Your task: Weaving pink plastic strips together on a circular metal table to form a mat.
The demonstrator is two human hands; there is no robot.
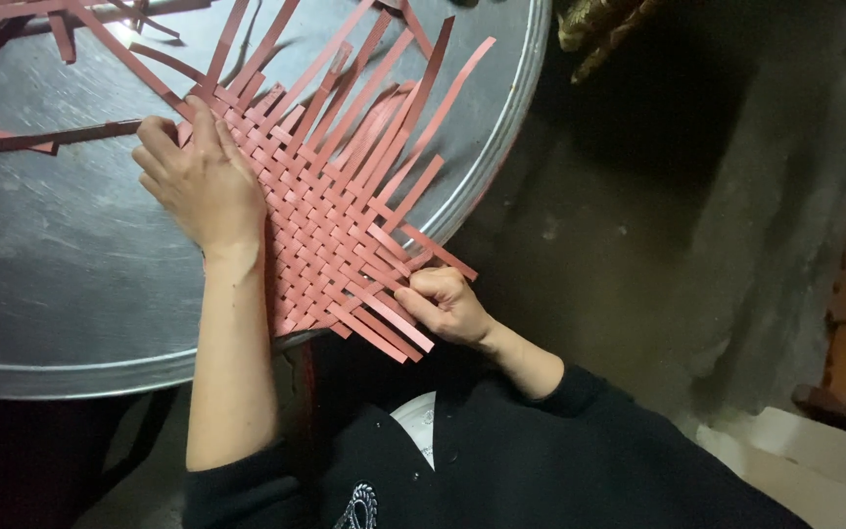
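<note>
A flat woven mat of reddish-pink strips [335, 220] lies on a round grey metal tray [61, 264], its loose strip ends fanning out toward the far side. My left hand [198, 181] lies flat on the mat's left edge and presses it down, fingers pointing away from me. My right hand [443, 304] is at the mat's near right corner, over the tray's rim, with its fingers pinched on the end of one strip [384, 318].
Loose strips [41, 137] lie across the tray's far left. The tray's rim [501, 137] curves along the right, with a dark floor [638, 245] beyond it. A pale block [815, 451] sits at the lower right.
</note>
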